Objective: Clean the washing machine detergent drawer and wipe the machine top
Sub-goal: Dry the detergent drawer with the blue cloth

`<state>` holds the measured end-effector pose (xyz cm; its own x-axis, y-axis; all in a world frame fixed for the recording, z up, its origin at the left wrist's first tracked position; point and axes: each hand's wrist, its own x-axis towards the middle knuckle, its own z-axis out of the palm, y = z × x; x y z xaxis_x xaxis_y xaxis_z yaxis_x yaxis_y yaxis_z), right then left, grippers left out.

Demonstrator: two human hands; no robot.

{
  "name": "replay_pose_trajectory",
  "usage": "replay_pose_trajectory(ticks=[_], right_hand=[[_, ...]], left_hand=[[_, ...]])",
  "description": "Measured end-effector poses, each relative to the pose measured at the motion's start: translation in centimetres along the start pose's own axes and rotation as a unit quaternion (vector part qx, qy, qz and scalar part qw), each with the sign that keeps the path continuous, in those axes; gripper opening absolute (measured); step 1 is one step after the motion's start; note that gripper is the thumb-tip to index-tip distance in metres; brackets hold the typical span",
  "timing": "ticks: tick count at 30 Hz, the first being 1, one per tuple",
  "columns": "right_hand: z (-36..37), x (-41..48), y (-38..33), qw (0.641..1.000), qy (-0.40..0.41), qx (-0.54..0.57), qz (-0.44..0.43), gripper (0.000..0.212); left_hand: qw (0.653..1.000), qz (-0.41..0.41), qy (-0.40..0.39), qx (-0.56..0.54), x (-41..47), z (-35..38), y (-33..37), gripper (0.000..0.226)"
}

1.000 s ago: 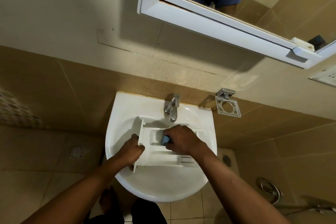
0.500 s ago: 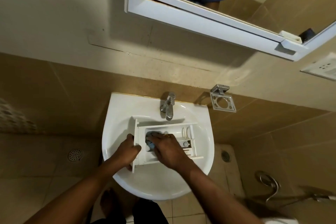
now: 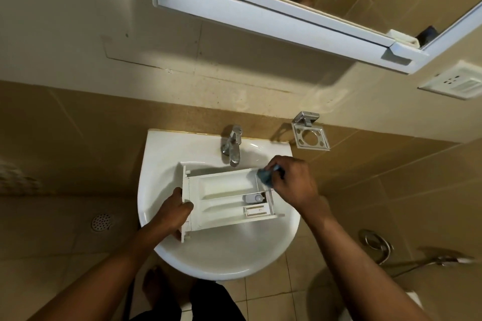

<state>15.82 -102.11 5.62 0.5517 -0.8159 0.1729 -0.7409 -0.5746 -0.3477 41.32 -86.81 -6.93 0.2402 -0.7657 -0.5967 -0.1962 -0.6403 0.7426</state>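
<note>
Your left grip (image 3: 172,213) curled round drawer (image 3: 224,187) front, in sink (image 3: 156,164); right grip (image 3: 294,180) pinching blue cloth (image 3: 264,177) at drawer's rear corner.

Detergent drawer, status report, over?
Left grip holds drawer front. Right grip pinches blue cloth at its other end. Drawer lies in sink, near tap. Nothing blocking.

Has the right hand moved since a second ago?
Yes. The right hand, holding the cloth, has slid right along the drawer, from beneath the tap to right of it.

place: home bathroom | signs: white washbasin (image 3: 167,164) with tap (image 3: 232,144), wall mirror (image 3: 260,15), tiled floor with drain (image 3: 102,222)
</note>
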Motion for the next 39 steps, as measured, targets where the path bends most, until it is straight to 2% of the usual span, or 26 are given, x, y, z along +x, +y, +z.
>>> replay_pose_trajectory(ticks=[1,2,4,5,7,8,9,10,12,14,17,18,23,26,28,30,34,35,37,39], right_hand=[[0.7,-0.6,0.1,0.999,0.026,-0.025,-0.014,0.03],[1.8,-1.3,-0.1,0.998,0.005,-0.055,-0.028,0.031],[4.5,-3.1,-0.1,0.991,-0.093,-0.073,-0.059,0.039],[5.2,-3.7,0.0,0.991,-0.108,-0.054,-0.063,0.039],[5.1,-3.7,0.5,0.996,-0.057,0.065,-0.002,0.031],[4.6,-3.5,0.5,0.983,-0.014,0.165,0.076,0.028],[4.1,-3.3,0.8,0.949,0.033,0.259,0.176,0.031],[3.7,-3.0,1.0,0.899,0.085,0.335,0.271,0.034],[3.7,-2.3,1.5,0.81,0.132,0.404,0.404,0.031],[4.5,-1.8,1.4,0.784,0.072,0.426,0.445,0.023],[5.5,-1.5,1.2,0.746,-0.022,0.511,0.427,0.026],[5.4,-1.5,1.2,0.745,-0.045,0.515,0.422,0.026],[5.2,-1.5,2.4,0.816,-0.118,0.36,0.437,0.02],[3.8,-0.8,4.2,0.871,-0.213,0.208,0.39,0.018],[2.1,-0.4,4.9,0.879,-0.26,0.146,0.373,0.022],[0.2,-0.4,4.9,0.89,-0.236,0.141,0.363,0.021],[-0.5,-0.1,3.6,0.954,-0.023,0.059,0.292,0.023],[0.2,0.1,2.7,0.964,-0.012,0.03,0.263,0.023],[2.6,0.1,0.6,0.983,-0.039,-0.05,0.173,0.027],[5.7,-0.7,-2.4,0.993,-0.05,-0.078,0.077,0.037]], left_hand=[[1.0,-0.003,0.003,-0.007,0.1,-0.1,-0.1,0.025],[1.0,-0.005,0.002,-0.015,0.1,-0.3,-0.2,0.026],[1.0,-0.009,-0.002,-0.028,0.3,-0.4,-0.4,0.029],[0.999,-0.01,-0.006,-0.03,0.3,-0.4,-0.4,0.028],[1.0,-0.013,-0.005,-0.021,0.5,-0.3,-0.5,0.026],[1.0,-0.014,-0.005,-0.018,0.4,-0.3,-0.3,0.026],[1.0,-0.013,-0.007,-0.019,0.5,-0.3,-0.3,0.028],[1.0,-0.013,-0.008,-0.017,0.6,-0.4,-0.3,0.031],[1.0,-0.011,-0.014,-0.022,0.7,-0.4,-0.3,0.036],[1.0,-0.005,-0.018,-0.016,0.7,-0.5,0.0,0.038],[1.0,-0.008,-0.013,-0.02,1.0,-0.4,0.0,0.039],[1.0,-0.009,-0.012,-0.02,1.0,-0.5,0.1,0.039],[1.0,-0.006,-0.014,-0.004,1.0,-0.1,0.4,0.033],[1.0,-0.003,-0.008,0.017,1.1,0.2,0.6,0.03],[1.0,0.007,-0.012,0.027,1.1,0.1,0.6,0.035],[0.999,0.01,-0.019,0.027,1.1,0.1,0.6,0.04],[0.999,0.011,-0.038,0.034,1.0,0.0,0.8,0.04],[0.998,0.014,-0.043,0.039,1.0,0.1,0.9,0.039],[0.997,0.019,-0.048,0.054,1.0,0.4,1.1,0.036],[0.996,0.018,-0.051,0.066,0.8,0.7,1.2,0.032]])
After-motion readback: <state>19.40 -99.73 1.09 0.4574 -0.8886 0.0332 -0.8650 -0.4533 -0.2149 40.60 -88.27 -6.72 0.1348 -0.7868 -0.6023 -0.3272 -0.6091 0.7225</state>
